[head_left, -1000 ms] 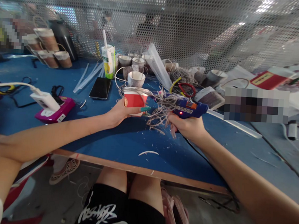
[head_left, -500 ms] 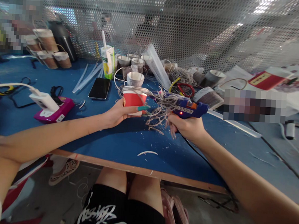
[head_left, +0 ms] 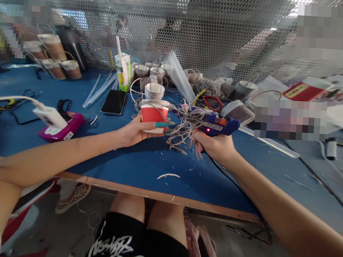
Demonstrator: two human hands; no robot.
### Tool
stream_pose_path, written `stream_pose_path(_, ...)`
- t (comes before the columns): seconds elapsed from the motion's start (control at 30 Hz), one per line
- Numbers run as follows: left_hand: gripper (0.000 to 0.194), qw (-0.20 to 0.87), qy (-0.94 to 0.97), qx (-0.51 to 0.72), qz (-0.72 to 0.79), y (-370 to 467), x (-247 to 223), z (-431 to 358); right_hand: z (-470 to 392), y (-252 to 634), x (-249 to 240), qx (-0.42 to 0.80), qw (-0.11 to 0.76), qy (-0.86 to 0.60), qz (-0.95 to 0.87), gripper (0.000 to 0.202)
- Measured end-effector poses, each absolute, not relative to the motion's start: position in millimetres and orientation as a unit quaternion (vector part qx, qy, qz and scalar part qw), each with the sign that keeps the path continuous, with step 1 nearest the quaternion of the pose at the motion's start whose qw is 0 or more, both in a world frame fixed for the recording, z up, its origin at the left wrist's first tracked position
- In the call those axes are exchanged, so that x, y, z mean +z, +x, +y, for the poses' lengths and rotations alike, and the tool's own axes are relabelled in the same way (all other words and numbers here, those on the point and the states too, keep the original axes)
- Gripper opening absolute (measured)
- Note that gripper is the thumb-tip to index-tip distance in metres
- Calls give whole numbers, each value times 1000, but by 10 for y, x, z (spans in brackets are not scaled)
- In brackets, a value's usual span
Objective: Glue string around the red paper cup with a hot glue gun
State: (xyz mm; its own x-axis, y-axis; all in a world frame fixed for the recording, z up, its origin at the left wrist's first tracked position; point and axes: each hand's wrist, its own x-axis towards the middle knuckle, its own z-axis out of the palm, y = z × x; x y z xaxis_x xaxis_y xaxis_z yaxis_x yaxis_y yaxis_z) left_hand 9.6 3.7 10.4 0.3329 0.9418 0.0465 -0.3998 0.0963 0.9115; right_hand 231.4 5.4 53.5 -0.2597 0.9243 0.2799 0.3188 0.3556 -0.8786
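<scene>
My left hand (head_left: 135,131) is wrapped round a red and white paper cup (head_left: 153,114), its thumb across the front. Grey cord circles the cup's rim. In my right hand (head_left: 214,144) is a blue glue gun (head_left: 221,125) with a lit red light; its front end points at the cup. A tangle of grey cord (head_left: 183,127) hangs between cup and gun and hides the nozzle, so I cannot tell whether it touches the cup. A clear glue stick (head_left: 269,142) sticks out of the gun's back, and a black cable runs down from its grip.
Behind the cup stand cord-wrapped cups (head_left: 155,90), a drink carton (head_left: 123,71) and a bundle of clear glue sticks (head_left: 182,76). A phone (head_left: 114,101) and a purple power strip (head_left: 62,127) lie to the left. Red-handled scissors (head_left: 213,103) rest beyond the gun. Perforated metal (head_left: 212,38) closes the back.
Both hands keep their hold on the cup and the glue gun, in almost the same place. The view has shifted very slightly.
</scene>
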Motion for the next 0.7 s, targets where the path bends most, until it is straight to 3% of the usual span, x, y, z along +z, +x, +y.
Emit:
stream_pose_path(0.23,56,703,425,490,292,97,116,25,36,2318,562,365,410,-454,-702,15)
stream_pose_path(0.43,68,704,444,485,267,78,103,31,38,2323,565,365,411,-461,-697,19)
stream_pose_path(0.7,64,727,423,477,254,71,109,34,46,2349,539,358,406,-471,-697,21)
